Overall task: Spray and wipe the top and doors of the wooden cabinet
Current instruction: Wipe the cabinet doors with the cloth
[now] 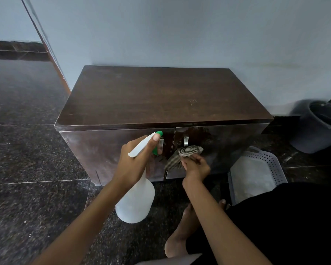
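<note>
Left hand [136,161] grips white spray bottle [137,197] before left cabinet door [111,152]; right hand [195,165] clutches striped cloth [185,153], pressed against right door [224,144] below its handle [186,140]

Illumination is dim, cool and diffuse; the wall [180,31] reads pale blue-grey. Soft sheen lies on the cabinet top [161,96], while the near right corner falls into deep shadow. Wide-angle distortion bends the floor lines at the left edge; focus is slightly soft overall.
</note>
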`<state>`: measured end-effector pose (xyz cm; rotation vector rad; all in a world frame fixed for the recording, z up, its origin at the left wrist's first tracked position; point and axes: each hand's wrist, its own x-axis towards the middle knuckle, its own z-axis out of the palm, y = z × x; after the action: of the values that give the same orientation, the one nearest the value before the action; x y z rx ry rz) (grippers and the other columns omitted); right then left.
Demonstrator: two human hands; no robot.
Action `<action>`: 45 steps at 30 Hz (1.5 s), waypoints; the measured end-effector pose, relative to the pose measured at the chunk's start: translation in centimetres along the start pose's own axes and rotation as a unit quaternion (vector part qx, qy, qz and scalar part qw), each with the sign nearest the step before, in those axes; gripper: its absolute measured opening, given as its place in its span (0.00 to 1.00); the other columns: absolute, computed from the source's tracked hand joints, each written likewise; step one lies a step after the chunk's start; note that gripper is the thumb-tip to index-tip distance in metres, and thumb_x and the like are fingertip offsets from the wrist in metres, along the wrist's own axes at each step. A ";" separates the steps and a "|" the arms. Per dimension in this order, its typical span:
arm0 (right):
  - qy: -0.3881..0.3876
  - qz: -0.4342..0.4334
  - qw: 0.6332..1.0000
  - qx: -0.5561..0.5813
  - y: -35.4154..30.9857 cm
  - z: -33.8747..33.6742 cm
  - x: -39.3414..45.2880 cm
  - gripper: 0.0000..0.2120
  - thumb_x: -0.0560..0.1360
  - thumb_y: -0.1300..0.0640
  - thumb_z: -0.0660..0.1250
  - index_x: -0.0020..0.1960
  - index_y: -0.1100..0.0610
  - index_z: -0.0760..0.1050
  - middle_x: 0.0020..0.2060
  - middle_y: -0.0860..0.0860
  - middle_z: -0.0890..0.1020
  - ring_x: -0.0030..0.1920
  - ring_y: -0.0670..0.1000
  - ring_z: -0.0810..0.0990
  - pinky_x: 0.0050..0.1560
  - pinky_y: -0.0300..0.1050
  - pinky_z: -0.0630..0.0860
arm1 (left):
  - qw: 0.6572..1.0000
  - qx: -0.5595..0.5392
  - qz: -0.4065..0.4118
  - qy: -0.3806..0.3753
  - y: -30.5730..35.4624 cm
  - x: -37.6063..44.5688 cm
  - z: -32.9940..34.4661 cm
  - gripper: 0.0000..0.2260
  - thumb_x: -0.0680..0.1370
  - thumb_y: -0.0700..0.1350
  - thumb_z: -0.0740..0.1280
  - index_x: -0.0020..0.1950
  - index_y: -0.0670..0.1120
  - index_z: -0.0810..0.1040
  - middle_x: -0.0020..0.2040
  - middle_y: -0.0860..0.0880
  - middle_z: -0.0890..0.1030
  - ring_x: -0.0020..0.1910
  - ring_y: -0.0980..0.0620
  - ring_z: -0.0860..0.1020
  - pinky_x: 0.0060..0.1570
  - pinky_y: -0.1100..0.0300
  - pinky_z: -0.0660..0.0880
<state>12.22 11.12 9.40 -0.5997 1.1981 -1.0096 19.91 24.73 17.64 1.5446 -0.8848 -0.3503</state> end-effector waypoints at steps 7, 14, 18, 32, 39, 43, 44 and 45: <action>-0.047 0.143 0.979 0.139 -1.3 -0.4 -0.8 0.10 0.71 0.76 0.64 0.40 0.62 0.74 0.37 0.54 0.79 0.38 0.48 0.78 0.54 0.44 0.74 | 1.000 -0.009 0.007 0.006 0.1 -0.1 -0.3 0.23 0.80 0.54 0.62 0.39 0.35 0.82 0.37 0.42 0.84 0.36 0.49 0.81 0.39 0.57 0.76; -0.081 0.150 0.973 0.155 -2.5 -0.6 -2.1 0.08 0.70 0.74 0.66 0.42 0.63 0.76 0.34 0.53 0.81 0.35 0.46 0.81 0.31 0.34 0.79 | 1.000 -0.014 0.017 0.002 0.5 -0.3 -0.3 0.25 0.78 0.58 0.61 0.37 0.38 0.81 0.36 0.44 0.84 0.36 0.45 0.81 0.43 0.47 0.76; -0.149 0.087 0.970 0.170 -5.7 1.2 -3.1 0.08 0.71 0.74 0.66 0.42 0.62 0.77 0.29 0.49 0.83 0.30 0.42 0.82 0.32 0.32 0.78 | 1.000 -0.014 0.005 0.002 0.8 -0.3 -0.3 0.26 0.78 0.61 0.61 0.39 0.39 0.82 0.37 0.43 0.84 0.41 0.43 0.81 0.46 0.49 0.76; -0.223 -0.143 0.946 -0.186 -9.6 -1.4 -4.0 0.08 0.70 0.69 0.70 0.45 0.58 0.78 0.41 0.52 0.83 0.45 0.48 0.82 0.41 0.37 0.78 | 1.000 -0.021 0.013 0.007 1.2 0.0 -0.2 0.26 0.78 0.60 0.62 0.39 0.39 0.82 0.39 0.44 0.85 0.39 0.39 0.82 0.38 0.68 0.77; -0.307 -0.203 0.898 -0.243 -12.8 -1.8 -3.6 0.19 0.71 0.69 0.69 0.58 0.54 0.71 0.44 0.53 0.83 0.47 0.50 0.82 0.42 0.44 0.80 | 0.999 -0.022 0.030 0.013 1.7 0.7 0.3 0.28 0.75 0.63 0.60 0.40 0.39 0.83 0.39 0.45 0.85 0.40 0.46 0.82 0.41 0.65 0.77; -0.363 -0.275 0.835 -0.309 -14.9 -2.0 -3.4 0.20 0.73 0.69 0.67 0.58 0.50 0.74 0.51 0.53 0.81 0.49 0.49 0.83 0.43 0.45 0.81 | 0.999 -0.028 0.030 0.012 2.5 1.1 0.7 0.27 0.75 0.63 0.61 0.42 0.39 0.84 0.39 0.45 0.85 0.42 0.47 0.83 0.46 0.55 0.78; -0.368 -0.283 0.829 -0.313 -15.4 -2.0 -3.3 0.17 0.73 0.70 0.66 0.55 0.52 0.76 0.52 0.53 0.81 0.48 0.50 0.83 0.44 0.47 0.82 | 0.999 -0.033 0.032 0.013 2.7 1.2 0.8 0.27 0.75 0.63 0.61 0.43 0.39 0.84 0.39 0.45 0.85 0.42 0.47 0.82 0.45 0.55 0.78; -0.371 -0.286 0.825 -0.316 -15.8 -2.0 -3.2 0.15 0.73 0.70 0.66 0.52 0.53 0.77 0.53 0.53 0.81 0.48 0.51 0.83 0.45 0.49 0.82 | 0.999 -0.035 0.035 0.013 2.9 1.3 1.0 0.27 0.75 0.63 0.61 0.45 0.38 0.84 0.39 0.45 0.85 0.41 0.47 0.82 0.45 0.55 0.78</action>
<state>5.22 6.94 23.42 -1.7834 0.6087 -0.6996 19.14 23.31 20.56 1.4474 -0.8952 -0.3063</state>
